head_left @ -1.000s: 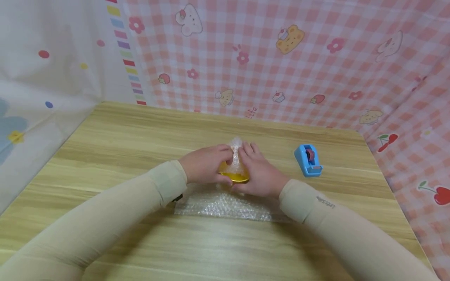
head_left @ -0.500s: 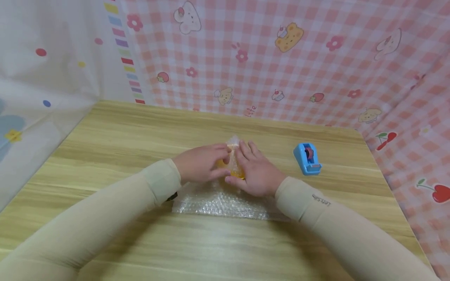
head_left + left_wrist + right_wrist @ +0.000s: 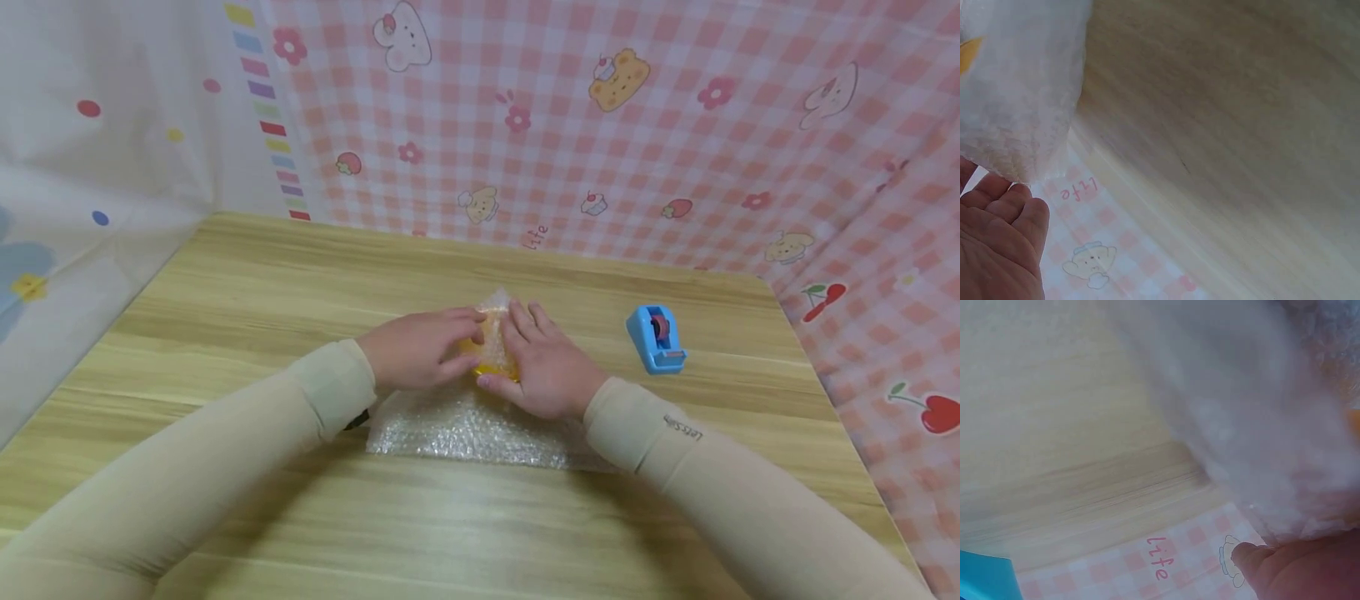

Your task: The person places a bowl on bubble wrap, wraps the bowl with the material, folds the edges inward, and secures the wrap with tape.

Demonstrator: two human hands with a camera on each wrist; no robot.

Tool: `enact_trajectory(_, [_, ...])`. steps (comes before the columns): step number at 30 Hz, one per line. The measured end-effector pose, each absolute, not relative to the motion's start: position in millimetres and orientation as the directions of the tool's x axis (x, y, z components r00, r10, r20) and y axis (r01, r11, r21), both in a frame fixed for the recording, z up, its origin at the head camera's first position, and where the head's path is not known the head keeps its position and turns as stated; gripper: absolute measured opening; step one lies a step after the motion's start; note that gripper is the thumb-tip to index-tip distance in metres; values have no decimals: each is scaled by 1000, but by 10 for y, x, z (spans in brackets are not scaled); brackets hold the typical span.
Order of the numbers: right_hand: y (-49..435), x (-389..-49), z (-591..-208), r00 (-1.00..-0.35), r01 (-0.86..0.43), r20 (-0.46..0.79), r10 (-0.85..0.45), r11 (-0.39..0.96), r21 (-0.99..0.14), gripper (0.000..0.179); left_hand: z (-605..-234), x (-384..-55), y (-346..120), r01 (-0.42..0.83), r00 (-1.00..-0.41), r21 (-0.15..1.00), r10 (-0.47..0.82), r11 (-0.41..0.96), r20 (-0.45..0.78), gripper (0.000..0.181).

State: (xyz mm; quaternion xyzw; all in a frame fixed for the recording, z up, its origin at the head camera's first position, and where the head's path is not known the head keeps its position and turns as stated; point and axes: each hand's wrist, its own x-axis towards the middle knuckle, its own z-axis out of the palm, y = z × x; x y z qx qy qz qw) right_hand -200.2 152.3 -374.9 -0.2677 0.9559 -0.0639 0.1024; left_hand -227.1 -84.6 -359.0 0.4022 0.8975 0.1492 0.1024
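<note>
A sheet of clear bubble wrap (image 3: pixel 465 433) lies on the table, with its far part raised over a yellow, partly see-through object (image 3: pixel 495 365). The wrap and hands hide most of that object, so its kind does not show. My left hand (image 3: pixel 416 350) is at its left side, fingers slightly bent; in the left wrist view the fingertips (image 3: pixel 1034 215) are right at the edge of the wrap. From the right, my right hand (image 3: pixel 553 367) lies along the wrap with fingers extended and thumb near the object's front. Blurred bubble wrap (image 3: pixel 1235 406) fills much of the right wrist view.
To the right of the hands stands a blue tape dispenser (image 3: pixel 657 342) with a pinkish roll, its edge (image 3: pixel 985 575) also showing in the right wrist view. Patterned cloths hang around the wooden table (image 3: pixel 450 533), with pink checked cloth (image 3: pixel 555 150) at the back.
My left hand has drawn slightly to the left, its fingers loosening around the object. The right hand now covers the wrap's right side, and the yellow object appears more covered than before.
</note>
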Motion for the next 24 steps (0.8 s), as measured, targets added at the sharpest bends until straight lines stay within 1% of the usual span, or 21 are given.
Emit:
enact_trajectory(8, [1520,-2007,-3755,-842,-490,-166,-513,857,-159,100,-3580,-2269,-871,683,-670,328,738,653,-75,48])
enact_trajectory(18, [1525,-1994,-3761,-846,-480,-166,-508,859,-180,101,-3617,-2279,-779,710,-652,266,751,652,-101,62])
enact_trajectory(24, [1521,-1991,-3775,-848,-475,-159,-506,858,-197,101,-3599,-2277,-755,700,-660,257,741,666,-123,64])
